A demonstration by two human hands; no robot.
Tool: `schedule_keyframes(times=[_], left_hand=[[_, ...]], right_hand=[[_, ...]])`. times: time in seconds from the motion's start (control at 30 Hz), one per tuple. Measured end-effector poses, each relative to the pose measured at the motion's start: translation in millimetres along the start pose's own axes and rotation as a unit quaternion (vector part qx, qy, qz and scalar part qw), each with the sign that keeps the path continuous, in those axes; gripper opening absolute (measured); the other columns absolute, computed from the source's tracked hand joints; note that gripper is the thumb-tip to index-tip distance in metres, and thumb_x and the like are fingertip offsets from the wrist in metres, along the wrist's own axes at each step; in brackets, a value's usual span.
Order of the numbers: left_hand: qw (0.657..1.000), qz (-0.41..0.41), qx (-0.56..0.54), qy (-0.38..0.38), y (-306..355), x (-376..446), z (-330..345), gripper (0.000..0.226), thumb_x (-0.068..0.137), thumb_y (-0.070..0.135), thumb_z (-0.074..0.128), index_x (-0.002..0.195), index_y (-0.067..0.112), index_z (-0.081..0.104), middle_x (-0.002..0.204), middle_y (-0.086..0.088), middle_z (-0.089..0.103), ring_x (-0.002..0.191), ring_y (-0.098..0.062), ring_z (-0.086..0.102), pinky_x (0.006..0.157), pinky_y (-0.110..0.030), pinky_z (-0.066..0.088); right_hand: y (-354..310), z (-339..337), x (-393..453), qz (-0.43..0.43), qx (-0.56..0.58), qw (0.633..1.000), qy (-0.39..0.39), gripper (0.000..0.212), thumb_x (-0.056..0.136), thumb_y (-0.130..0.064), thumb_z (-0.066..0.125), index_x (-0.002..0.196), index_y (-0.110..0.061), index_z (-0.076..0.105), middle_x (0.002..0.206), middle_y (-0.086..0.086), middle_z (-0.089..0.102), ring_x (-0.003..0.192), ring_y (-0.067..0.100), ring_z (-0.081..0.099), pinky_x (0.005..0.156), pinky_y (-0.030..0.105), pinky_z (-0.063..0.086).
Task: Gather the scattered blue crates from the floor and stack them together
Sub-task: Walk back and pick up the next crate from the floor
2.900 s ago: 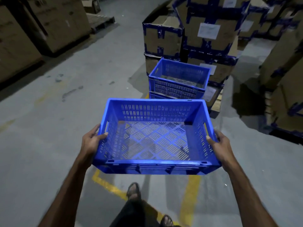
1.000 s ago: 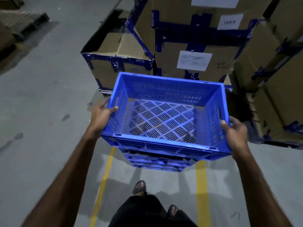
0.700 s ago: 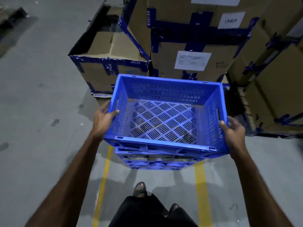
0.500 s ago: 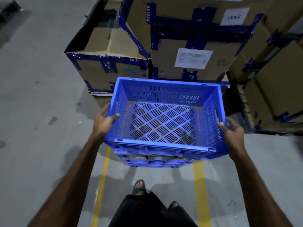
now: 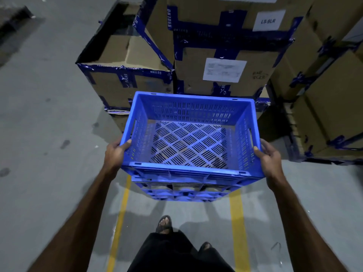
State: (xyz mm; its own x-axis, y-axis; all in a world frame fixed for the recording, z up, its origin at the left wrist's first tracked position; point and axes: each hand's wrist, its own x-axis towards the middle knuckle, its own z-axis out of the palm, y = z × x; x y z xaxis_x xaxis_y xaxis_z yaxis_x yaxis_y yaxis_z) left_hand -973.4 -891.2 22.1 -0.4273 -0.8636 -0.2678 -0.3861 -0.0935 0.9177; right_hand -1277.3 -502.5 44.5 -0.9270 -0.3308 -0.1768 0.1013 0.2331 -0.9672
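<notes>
Left hand [image 5: 115,155] and right hand [image 5: 270,159] grasp the blue crate [image 5: 188,134] by its side rims above stacked crates [image 5: 182,191]; a cardboard box [image 5: 225,46] at upper right carries a label [image 5: 268,20] reading "LS-BLR".

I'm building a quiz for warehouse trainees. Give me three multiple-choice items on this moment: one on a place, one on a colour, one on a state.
1. Where is the held crate?
A. above the stacked crates
B. on a cardboard box
C. on a pallet

2. What colour are the floor lines?
A. white
B. yellow
C. red

3. What is in the held crate?
A. boxes
B. bottles
C. nothing

Answers:
1 A, blue crates show directly beneath it.
2 B, both painted stripes are yellow.
3 C, its slotted bottom is bare, while the left hand and right hand grip its sides.
</notes>
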Motion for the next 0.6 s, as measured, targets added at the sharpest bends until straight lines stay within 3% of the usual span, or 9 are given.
schedule_keyframes(times=[0.07, 0.13, 0.23, 0.3, 0.37, 0.5, 0.6], left_hand=[[0.999, -0.005, -0.019, 0.025, -13.3, -8.0, -0.7, 0.036, 0.082, 0.050, 0.070, 0.092, 0.016, 0.078, 0.087, -0.004, 0.074, 0.080, -0.021, 0.065, 0.090, -0.053, 0.056], [0.998, 0.003, -0.053, 0.041, -19.4, -23.6, 0.3, 0.035, 0.090, 0.048, 0.066, 0.095, 0.015, 0.077, 0.091, -0.004, 0.073, 0.083, -0.020, 0.064, 0.084, -0.044, 0.055], [0.992, -0.004, -0.123, 0.042, -28.0, -51.0, 3.7, 0.036, 0.104, 0.039, 0.055, 0.121, 0.011, 0.072, 0.105, -0.002, 0.072, 0.092, -0.015, 0.065, 0.078, -0.026, 0.055], [0.985, -0.025, -0.154, 0.067, -37.7, -68.3, 7.9, 0.045, 0.107, 0.040, 0.049, 0.136, 0.009, 0.063, 0.115, -0.003, 0.067, 0.100, -0.017, 0.062, 0.087, -0.035, 0.052], [0.980, -0.054, -0.167, 0.092, -49.4, -84.6, 12.7, 0.049, 0.109, 0.042, 0.044, 0.140, 0.007, 0.059, 0.120, -0.003, 0.062, 0.109, -0.023, 0.058, 0.095, -0.043, 0.046], [0.986, -0.073, -0.125, 0.082, -72.9, -105.2, 18.5, 0.040, 0.110, 0.028, 0.046, 0.148, 0.017, 0.051, 0.135, -0.006, 0.058, 0.119, -0.029, 0.057, 0.096, -0.045, 0.045], [0.995, -0.077, -0.045, 0.037, -91.5, -100.5, 14.5, 0.063, 0.102, -0.002, 0.055, 0.159, 0.019, 0.038, 0.145, -0.011, 0.053, 0.123, -0.031, 0.059, 0.095, -0.049, 0.047]], right_hand=[[0.7, -2.0, -7.4, -0.001, 0.014, 1.000, -0.004, 0.030, 0.100, 0.003, 0.056, 0.127, -0.007, 0.065, 0.111, -0.005, 0.076, 0.088, -0.001, 0.071, 0.080, 0.016, 0.056], [2.3, -4.4, -16.5, -0.006, 0.026, 1.000, -0.012, 0.029, 0.102, 0.003, 0.053, 0.117, -0.016, 0.068, 0.099, -0.020, 0.077, 0.090, -0.003, 0.069, 0.081, 0.014, 0.054], [13.3, -9.8, -30.3, -0.018, 0.047, 0.999, 0.017, 0.026, 0.107, -0.011, 0.049, 0.126, -0.011, 0.067, 0.115, -0.011, 0.075, 0.103, 0.002, 0.068, 0.093, 0.023, 0.055], [28.1, -14.8, -39.5, -0.001, 0.056, 0.997, 0.050, 0.029, 0.110, -0.021, 0.045, 0.130, -0.015, 0.065, 0.125, 0.004, 0.071, 0.110, 0.015, 0.066, 0.095, 0.036, 0.055], [47.7, -19.1, -52.0, 0.036, 0.050, 0.996, 0.061, 0.028, 0.111, -0.025, 0.044, 0.125, -0.023, 0.068, 0.126, 0.008, 0.070, 0.114, 0.023, 0.065, 0.093, 0.043, 0.052], [93.1, -21.1, -72.9, 0.043, -0.032, 0.998, 0.043, 0.025, 0.094, -0.026, 0.051, 0.095, -0.038, 0.074, 0.095, -0.001, 0.071, 0.104, 0.035, 0.068, 0.081, 0.040, 0.049], [119.3, -16.6, -78.4, 0.054, -0.083, 0.995, 0.022, 0.039, 0.088, -0.026, 0.052, 0.098, -0.058, 0.072, 0.102, -0.006, 0.073, 0.097, 0.019, 0.066, 0.086, 0.039, 0.047]])
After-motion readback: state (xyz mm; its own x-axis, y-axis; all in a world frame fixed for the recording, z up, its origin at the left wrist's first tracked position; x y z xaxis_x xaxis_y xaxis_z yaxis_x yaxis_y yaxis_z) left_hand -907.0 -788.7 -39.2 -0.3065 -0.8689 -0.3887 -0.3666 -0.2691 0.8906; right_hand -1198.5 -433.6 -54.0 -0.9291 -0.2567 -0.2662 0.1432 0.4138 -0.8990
